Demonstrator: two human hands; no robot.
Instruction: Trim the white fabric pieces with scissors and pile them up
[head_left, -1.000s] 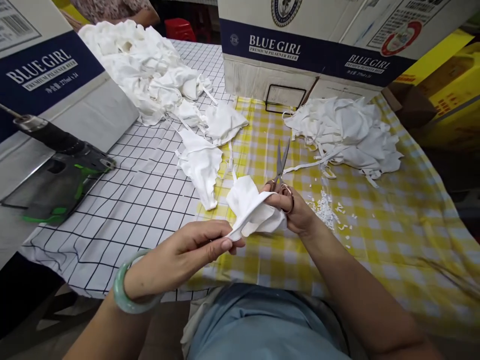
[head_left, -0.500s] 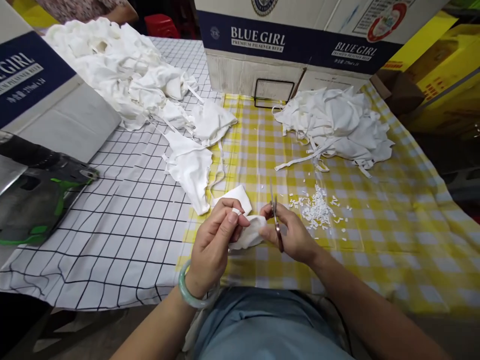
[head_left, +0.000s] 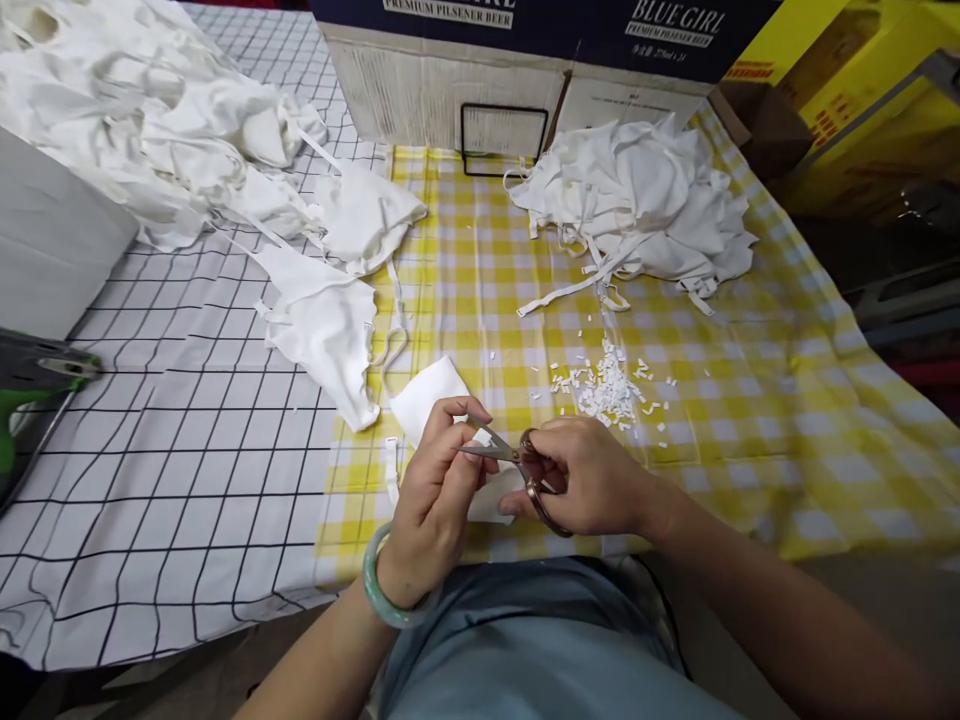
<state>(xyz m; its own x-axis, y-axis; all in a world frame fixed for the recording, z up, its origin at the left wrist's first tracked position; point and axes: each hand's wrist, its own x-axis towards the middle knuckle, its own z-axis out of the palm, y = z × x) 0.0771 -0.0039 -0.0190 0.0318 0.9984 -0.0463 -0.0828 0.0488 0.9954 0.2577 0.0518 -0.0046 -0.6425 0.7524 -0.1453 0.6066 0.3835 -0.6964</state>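
Your right hand (head_left: 592, 472) holds scissors (head_left: 516, 456) left of the clippings (head_left: 611, 388), nearer you | blades parted, pointing left, axis near crosswise | left hand (head_left: 435, 500) pinches white cloth (head_left: 431, 392) | table (head_left: 735, 400) spans right of clippings to its edge

1. we lose the middle of the white garment (head_left: 429, 392) behind the left hand (head_left: 439, 500).
2. we find the white bit (head_left: 482, 437) between the blades of the scissors (head_left: 516, 455) too small to make out.
3. for us, the left edge cuts off the grey-and-green tool (head_left: 37, 362) and the larger garment pile (head_left: 187, 115).
4. we miss the top of the carton (head_left: 435, 85), cut off by the upper edge.
5. we cannot read the small print (head_left: 823, 130) on the yellow box (head_left: 859, 95).
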